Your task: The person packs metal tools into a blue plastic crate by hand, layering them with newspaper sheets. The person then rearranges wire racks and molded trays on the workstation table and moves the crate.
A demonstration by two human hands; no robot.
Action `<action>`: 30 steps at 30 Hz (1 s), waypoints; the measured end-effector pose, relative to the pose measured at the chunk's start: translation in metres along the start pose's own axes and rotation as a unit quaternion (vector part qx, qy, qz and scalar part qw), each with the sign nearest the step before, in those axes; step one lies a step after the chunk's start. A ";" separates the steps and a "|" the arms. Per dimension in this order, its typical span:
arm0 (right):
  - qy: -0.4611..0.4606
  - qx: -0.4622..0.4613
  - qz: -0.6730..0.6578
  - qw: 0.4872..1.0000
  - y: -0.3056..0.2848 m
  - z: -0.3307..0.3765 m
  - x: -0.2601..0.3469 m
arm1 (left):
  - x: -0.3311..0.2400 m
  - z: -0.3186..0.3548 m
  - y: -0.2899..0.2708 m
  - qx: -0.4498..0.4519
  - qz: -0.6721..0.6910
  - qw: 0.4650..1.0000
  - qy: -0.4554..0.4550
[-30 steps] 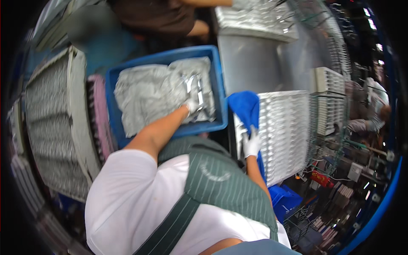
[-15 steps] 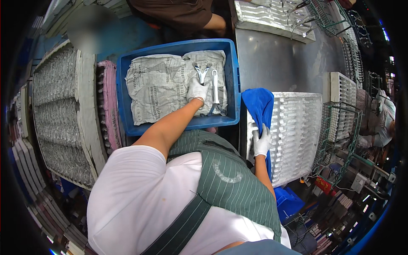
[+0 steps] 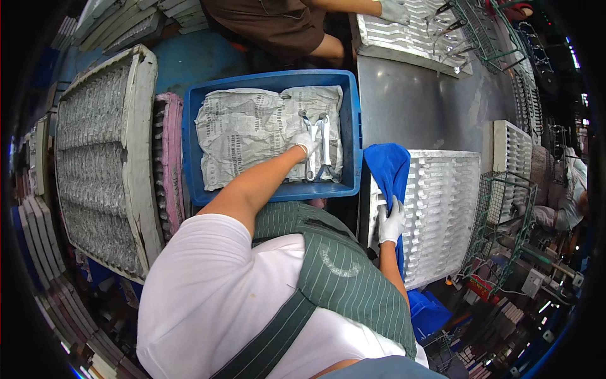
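My left hand (image 3: pixel 307 144), in a white glove, reaches into a blue plastic bin (image 3: pixel 193 151). Its fingers are closed around the shaft of a silver wrench (image 3: pixel 310 167) with a wide, forked head. This wrench lies close along a second silver wrench (image 3: pixel 326 146), whose darker jaw end points toward me. Crumpled printed paper (image 3: pixel 240 136) lines the bin under both. To the right, my gloved right hand (image 3: pixel 391 222) grips a blue cloth (image 3: pixel 387 165), which drapes over the left edge of a white slotted tray (image 3: pixel 445 208).
A metal table (image 3: pixel 416 104) stretches beyond the tray. At the back, a co-worker's gloved hand (image 3: pixel 395 11) rests at another slotted tray (image 3: pixel 413 41) holding tools. Racks of slotted trays (image 3: pixel 95 158) and a pink tray (image 3: pixel 169 158) stand left; a green wire basket (image 3: pixel 502 208) stands right.
My left hand has brought the forked wrench down toward me and slightly right, against the other wrench. My right hand stays on the cloth. The co-worker's arm reaches further into view.
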State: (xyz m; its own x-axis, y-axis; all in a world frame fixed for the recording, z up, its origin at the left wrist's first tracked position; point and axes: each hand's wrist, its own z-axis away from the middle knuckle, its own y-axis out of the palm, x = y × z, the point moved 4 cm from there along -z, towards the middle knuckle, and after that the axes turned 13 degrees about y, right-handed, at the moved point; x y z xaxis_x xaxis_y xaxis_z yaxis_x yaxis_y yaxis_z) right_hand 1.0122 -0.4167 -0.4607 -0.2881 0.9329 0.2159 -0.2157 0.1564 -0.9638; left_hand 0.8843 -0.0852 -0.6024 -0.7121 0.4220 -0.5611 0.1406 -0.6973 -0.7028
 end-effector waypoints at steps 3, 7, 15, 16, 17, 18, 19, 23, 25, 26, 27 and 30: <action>0.001 0.017 -0.001 1.000 0.002 -0.005 -0.002 | -0.010 0.006 -0.005 0.077 0.004 0.997 -0.016; 0.006 -0.012 -0.012 1.000 0.000 -0.006 -0.006 | -0.022 0.022 -0.060 -0.042 0.015 0.999 -0.018; 0.083 0.005 -0.021 0.996 -0.010 -0.008 0.004 | 0.124 0.043 -0.140 -0.151 -0.215 0.957 -0.123; 0.092 -0.004 -0.026 0.995 -0.011 -0.008 -0.002 | 0.125 0.040 -0.144 -0.153 -0.217 0.958 -0.110; 0.106 0.002 -0.042 0.994 -0.012 -0.009 -0.012 | 0.125 0.033 -0.144 -0.124 -0.209 0.965 -0.100; 0.115 0.008 -0.061 0.991 -0.013 -0.015 -0.016 | 0.124 0.026 -0.150 -0.099 -0.202 0.970 -0.092; 0.141 0.008 -0.103 0.985 -0.024 -0.017 -0.010 | 0.140 0.025 -0.154 -0.110 -0.206 0.968 -0.092; 0.253 -0.095 -0.299 0.915 -0.042 -0.017 -0.085 | 0.137 0.014 -0.154 -0.161 -0.093 0.978 -0.100; 0.287 -0.153 -0.348 0.879 -0.063 -0.003 -0.121 | 0.097 0.035 -0.156 -0.207 -0.109 0.971 -0.050; 0.314 -0.164 -0.371 0.858 -0.071 0.009 -0.141 | 0.080 0.046 -0.150 -0.237 -0.117 0.965 -0.003; 0.346 -0.188 -0.324 0.860 -0.081 0.022 -0.169 | 0.063 0.052 -0.138 -0.218 -0.079 0.971 0.049; 0.461 -0.243 0.044 0.852 -0.113 0.070 -0.195 | -0.020 0.080 -0.107 -0.032 0.068 0.985 0.158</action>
State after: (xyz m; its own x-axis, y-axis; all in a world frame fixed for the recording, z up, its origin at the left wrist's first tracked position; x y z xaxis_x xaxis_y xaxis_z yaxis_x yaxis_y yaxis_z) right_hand 1.0275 -0.6384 -0.3833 0.6213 0.7709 0.1402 0.2444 -0.0207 -0.9695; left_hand 0.8285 -0.0650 -0.4815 -0.4352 0.4936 -0.7529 0.2709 -0.7258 -0.6324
